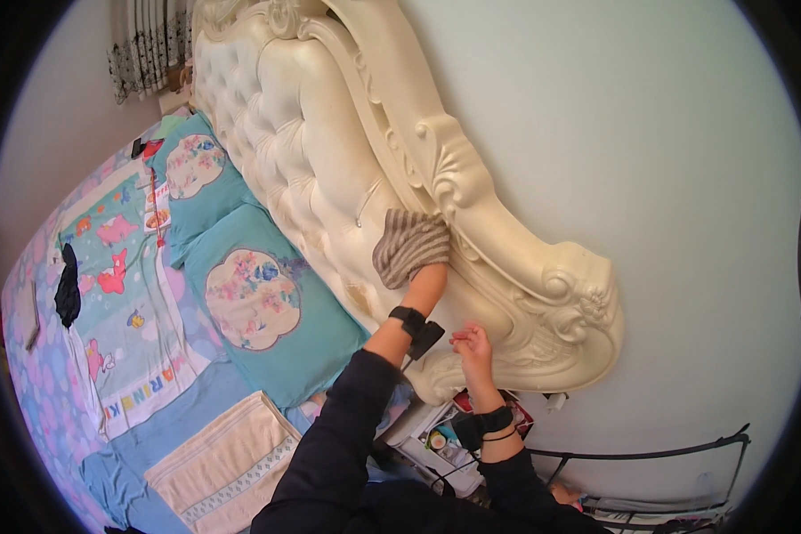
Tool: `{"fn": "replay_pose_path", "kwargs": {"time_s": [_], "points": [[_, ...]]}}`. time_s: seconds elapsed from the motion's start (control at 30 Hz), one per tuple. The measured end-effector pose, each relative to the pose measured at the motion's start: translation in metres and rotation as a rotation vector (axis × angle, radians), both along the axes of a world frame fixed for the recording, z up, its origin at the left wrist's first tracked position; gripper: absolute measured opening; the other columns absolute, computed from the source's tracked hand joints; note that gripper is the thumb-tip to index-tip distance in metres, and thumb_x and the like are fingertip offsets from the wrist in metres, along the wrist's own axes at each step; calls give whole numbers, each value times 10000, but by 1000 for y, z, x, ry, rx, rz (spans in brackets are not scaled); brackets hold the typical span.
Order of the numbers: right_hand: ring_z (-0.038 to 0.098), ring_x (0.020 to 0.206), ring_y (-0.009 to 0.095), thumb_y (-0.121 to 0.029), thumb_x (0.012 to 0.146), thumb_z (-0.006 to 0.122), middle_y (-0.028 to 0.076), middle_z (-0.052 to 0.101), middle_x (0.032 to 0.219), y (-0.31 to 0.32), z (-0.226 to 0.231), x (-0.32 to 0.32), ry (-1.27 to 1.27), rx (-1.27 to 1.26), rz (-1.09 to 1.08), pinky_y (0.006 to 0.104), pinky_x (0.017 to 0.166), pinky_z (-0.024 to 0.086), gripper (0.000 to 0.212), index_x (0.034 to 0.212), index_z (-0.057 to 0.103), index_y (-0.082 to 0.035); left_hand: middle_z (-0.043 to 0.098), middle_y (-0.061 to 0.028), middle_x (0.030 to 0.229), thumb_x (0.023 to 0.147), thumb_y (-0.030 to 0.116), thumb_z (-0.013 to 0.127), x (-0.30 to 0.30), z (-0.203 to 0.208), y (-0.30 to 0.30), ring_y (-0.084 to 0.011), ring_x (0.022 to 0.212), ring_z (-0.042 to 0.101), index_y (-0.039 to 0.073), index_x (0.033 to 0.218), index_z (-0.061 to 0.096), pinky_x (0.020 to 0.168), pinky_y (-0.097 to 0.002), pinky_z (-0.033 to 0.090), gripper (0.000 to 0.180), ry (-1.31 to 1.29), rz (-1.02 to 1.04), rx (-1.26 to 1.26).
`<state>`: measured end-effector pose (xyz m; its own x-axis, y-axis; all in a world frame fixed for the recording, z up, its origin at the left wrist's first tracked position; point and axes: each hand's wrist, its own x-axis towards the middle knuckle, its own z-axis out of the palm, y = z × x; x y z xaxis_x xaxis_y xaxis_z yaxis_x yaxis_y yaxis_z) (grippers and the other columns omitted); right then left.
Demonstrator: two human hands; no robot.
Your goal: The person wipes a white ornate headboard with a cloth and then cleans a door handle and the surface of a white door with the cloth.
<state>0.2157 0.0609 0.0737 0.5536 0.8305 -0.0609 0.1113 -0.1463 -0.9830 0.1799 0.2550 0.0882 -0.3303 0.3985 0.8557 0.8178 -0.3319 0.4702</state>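
Note:
A brown-and-grey striped cloth (413,246) lies bunched against the cream headboard (316,160), on the edge between its tufted padding and carved frame. My left hand (429,283) holds the cloth to that surface; the fabric covers its fingers. Lower and to the right, my right hand (473,345) hangs in front of the headboard's lower end. Its fingers are loosely bent and apart, with nothing in them. Each wrist wears a black band with a small dark box.
Teal floral pillows (254,294) lie along the headboard. A cartoon-print towel (129,294), a folded beige towel (227,463) and a black cloth (68,289) are on the bed. Below my hands stands a cluttered white nightstand (409,436), beside a black-framed rack (650,454).

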Motion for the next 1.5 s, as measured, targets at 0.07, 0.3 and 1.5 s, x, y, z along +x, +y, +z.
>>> {"fn": "replay_pose_path", "kwargs": {"time_s": [0.07,0.3,1.5], "points": [[526,732,156,13,694,461,108,508,838,-4,-4,4,-3,-11,-1,227,621,402,323,1008,389,2,412,-59,866,808,167,305,2,7,-5,-175,848,397,76,863,411,752,-224,318,150,-213,-408,-807],[517,710,141,18,685,501,99,515,823,-4,4,-6,44,10,-7,223,648,408,327,994,396,-1,253,-189,1233,804,88,295,15,-53,-14,-293,1142,239,5,1188,281,950,-325,190,394,429,-525,-763],[478,706,117,-3,694,521,88,489,837,-30,-25,33,-103,-52,-43,217,647,399,365,1030,382,-21,218,-136,1274,832,130,269,87,-148,-24,-260,1157,228,38,1208,256,958,-337,181,387,57,-800,-685]]}}
